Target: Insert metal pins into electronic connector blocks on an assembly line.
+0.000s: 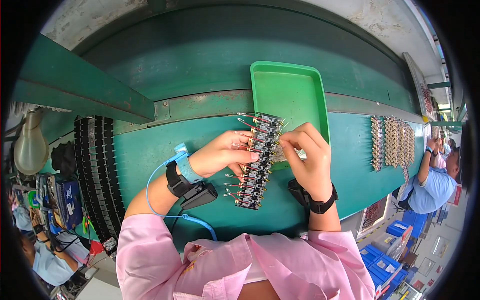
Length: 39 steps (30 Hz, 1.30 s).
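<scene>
A long strip of small black circuit boards (256, 175) is held tilted above the green work surface. Short red wires with clear tips stick out along its left edge, and small brass-coloured pins line its right edge. My left hand (225, 154) grips the strip from the left, its thumb lying across the boards. At the strip's right edge, near the upper part, my right hand (311, 159) has thumb and index finger pinched together. What is between those fingertips is too small to make out. Just beyond the hands lies a green tray (290, 66), with small light-coloured parts near its front partly hidden by my right hand.
Black slotted racks (95, 175) stand along the left side. Several strips of boards (392, 142) lie at the right. A blue coiled cord (201, 220) runs from my left wrist strap (187, 167). Other people work at both sides; one person in blue (432, 182) sits at the right.
</scene>
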Available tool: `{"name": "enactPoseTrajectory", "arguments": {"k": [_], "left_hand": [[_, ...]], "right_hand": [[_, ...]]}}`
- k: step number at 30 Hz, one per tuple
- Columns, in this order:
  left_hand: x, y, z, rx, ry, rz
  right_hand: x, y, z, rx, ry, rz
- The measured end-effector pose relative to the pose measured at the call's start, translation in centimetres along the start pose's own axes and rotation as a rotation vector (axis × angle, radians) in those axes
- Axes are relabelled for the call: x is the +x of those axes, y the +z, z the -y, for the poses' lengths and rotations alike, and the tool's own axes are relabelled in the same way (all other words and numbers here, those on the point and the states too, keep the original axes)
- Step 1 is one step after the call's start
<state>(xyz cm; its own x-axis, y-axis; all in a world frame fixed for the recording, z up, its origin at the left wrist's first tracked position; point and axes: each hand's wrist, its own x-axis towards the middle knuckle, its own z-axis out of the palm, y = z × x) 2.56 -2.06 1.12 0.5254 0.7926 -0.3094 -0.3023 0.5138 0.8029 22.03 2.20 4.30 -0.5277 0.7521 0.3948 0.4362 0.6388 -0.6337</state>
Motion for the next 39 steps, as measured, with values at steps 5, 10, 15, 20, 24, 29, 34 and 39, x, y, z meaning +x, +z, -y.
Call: {"name": "enactPoseTrajectory", "arguments": {"k": [5,10,15,20,24,29,34,39], "left_hand": [[0.03,-0.04,0.04,0.016,-0.01,-0.005],[0.09,-0.09,0.27,-0.022,0.001,-0.043],[0.23,-0.35,0.53,-0.072,0.025,-0.102],[0.23,-0.33,0.42,-0.077,0.024,-0.102],[0.28,-0.35,0.49,-0.07,0.026,-0.105],[0.23,-0.25,0.49,-0.063,0.016,-0.119],[0.24,-0.21,0.48,-0.061,0.008,-0.104],[0.28,-0.13,0.36,-0.018,0.003,-0.106]], "right_hand": [[-0.03,-0.11,0.01,-0.049,0.024,-0.013],[0.04,-0.4,-0.33,-0.02,0.146,0.039],[-0.34,-0.19,-0.71,-0.086,0.147,0.192],[-0.33,0.3,-0.52,-0.142,0.089,0.272],[-0.29,0.39,-0.58,-0.136,0.087,0.266],[-0.35,0.08,-0.79,-0.07,0.083,0.236],[-0.16,-0.09,-0.49,0.08,0.127,0.141],[0.01,0.14,0.17,0.123,0.085,0.057]]}}
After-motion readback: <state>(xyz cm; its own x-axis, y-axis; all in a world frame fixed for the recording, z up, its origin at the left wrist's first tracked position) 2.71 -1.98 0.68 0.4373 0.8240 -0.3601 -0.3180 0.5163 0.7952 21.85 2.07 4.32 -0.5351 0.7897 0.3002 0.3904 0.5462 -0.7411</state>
